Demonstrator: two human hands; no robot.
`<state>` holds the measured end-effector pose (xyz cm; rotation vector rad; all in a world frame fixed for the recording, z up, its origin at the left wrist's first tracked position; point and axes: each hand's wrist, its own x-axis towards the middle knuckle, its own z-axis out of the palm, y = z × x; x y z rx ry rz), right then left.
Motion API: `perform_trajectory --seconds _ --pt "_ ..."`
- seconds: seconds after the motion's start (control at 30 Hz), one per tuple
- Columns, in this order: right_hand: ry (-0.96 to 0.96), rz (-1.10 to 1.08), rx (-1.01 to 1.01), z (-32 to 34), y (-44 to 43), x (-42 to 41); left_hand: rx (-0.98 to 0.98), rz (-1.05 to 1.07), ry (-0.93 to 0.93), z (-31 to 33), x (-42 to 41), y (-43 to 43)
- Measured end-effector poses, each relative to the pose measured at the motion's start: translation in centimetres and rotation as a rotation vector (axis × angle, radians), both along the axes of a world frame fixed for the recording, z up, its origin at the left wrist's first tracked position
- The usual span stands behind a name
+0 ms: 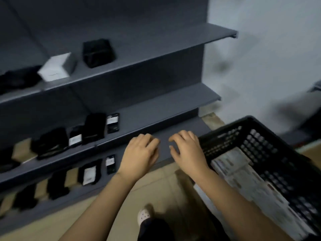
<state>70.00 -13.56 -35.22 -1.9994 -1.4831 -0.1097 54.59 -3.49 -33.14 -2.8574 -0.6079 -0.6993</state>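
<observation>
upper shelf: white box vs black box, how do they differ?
Colour: the white box has a white top and a grey side; the black box is dark all over.
Place: the white box sits to the left of the black box, with a gap between them.
Neighbours: dark items lie right beside the white box; bare shelf lies to the right of the black box.
Shared: both rest on the upper shelf.

Both bare forearms reach forward side by side. The left forearm (104, 202) slants up to the right and the right forearm (231, 197) slants up to the left, so they draw closer toward the wrists. The left hand (140, 153) and right hand (187, 150) hover palm down, level with each other, near but apart. Their fingers are loosely curled, and neither hand holds anything.
</observation>
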Motion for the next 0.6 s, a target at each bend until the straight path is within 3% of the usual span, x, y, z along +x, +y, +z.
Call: perform_trajectory --seconds 0.3,0.6 --pt "-0.023 0.525 0.048 4.9 8.4 -18.2 0.118 0.503 -0.078 3.6 -21.3 0.4" --pt "-0.035 0.838 0.131 10.3 15.4 -39.2 0.218 0.826 -0.143 7.5 -42.4 0.9"
